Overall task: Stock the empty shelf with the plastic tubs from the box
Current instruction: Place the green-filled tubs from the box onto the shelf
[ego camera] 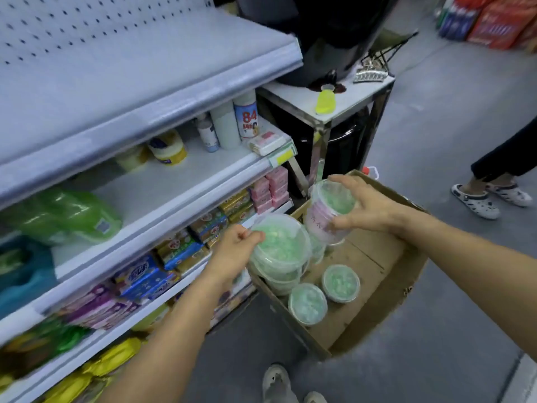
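- the cardboard box (374, 289) sits open on the floor beside the shelving, with two clear lidded tubs (340, 283) of green pieces upright on its bottom.
- the left hand (236, 251) grips the rim of a larger tub (280, 245) of green pieces at the box's near-left corner.
- the right hand (364, 205) clasps a pink-labelled tub (329, 212), tilted, above the box.
- the top shelf (139, 82) is bare.

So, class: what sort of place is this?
Most likely a small shop aisle: metal shelves with a price tag, rows of packaged soap, and a cardboard box of tubs being unpacked.
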